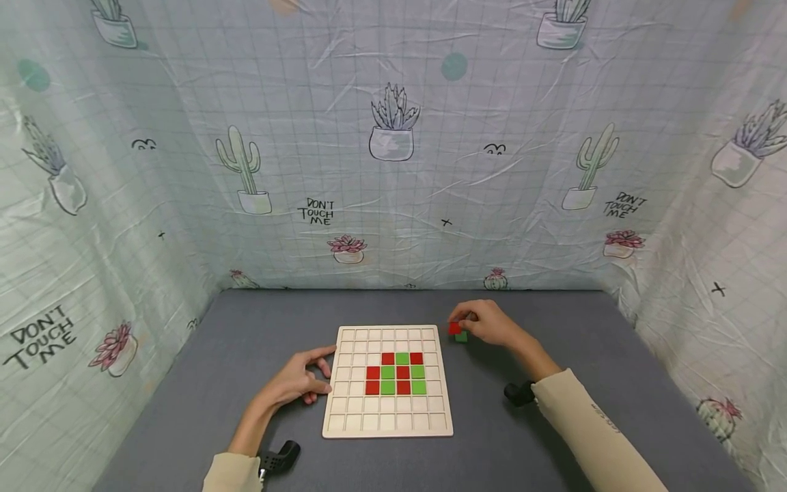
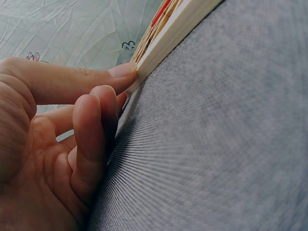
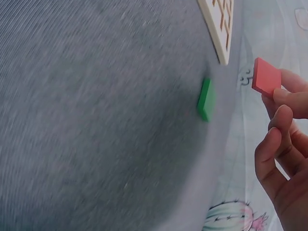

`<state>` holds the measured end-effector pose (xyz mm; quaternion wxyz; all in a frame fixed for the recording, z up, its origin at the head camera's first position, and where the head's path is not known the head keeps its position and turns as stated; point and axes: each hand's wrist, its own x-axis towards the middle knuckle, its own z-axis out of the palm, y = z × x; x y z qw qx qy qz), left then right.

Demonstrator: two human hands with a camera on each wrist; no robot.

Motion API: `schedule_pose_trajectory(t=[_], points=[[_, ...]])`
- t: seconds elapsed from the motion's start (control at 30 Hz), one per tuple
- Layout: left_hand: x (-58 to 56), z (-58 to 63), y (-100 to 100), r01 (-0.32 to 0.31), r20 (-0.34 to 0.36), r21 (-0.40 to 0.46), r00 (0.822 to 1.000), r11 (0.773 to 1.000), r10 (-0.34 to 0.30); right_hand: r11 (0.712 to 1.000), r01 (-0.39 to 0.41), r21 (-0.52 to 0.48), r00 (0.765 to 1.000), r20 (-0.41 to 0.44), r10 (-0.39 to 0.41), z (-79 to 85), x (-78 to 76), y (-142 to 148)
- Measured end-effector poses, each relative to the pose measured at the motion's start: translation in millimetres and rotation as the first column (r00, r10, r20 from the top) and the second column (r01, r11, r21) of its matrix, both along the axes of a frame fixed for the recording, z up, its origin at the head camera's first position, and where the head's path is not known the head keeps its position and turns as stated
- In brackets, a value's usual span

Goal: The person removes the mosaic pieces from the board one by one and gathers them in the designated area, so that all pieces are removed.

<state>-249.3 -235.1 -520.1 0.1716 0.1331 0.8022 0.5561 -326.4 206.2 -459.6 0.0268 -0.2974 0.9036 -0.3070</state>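
A pale wooden board (image 1: 387, 425) with a square grid lies on the table, several red tiles (image 1: 372, 373) and green tiles (image 1: 387, 387) set in its middle cells. My left hand (image 1: 301, 377) touches the board's left edge with fingertip and thumb; the left wrist view shows the thumb (image 2: 122, 72) against the board's side (image 2: 163, 50). Past the board's upper right corner, my right hand (image 1: 488, 321) pinches a red square tile (image 3: 266, 77) between thumb and finger, raised off the table. Below it a single green tile (image 3: 206, 100) lies on the table.
The table top (image 1: 258, 321) is dark grey. A pale curtain (image 1: 430, 184) printed with potted cacti hangs along its back and both sides. Black wrist cameras (image 1: 279, 456) sit on both forearms.
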Motion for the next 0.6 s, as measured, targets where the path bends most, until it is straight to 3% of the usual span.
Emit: schedule_pose_trajectory(t=[0.6], points=[[-0.9, -2.9, 0.0, -0.006, -0.013, -0.02, 1.0, 1.0, 0.005, 0.998, 0.053, 0.026, 0.999, 0.005, -0.053, -16.0, -5.5, 36.0]])
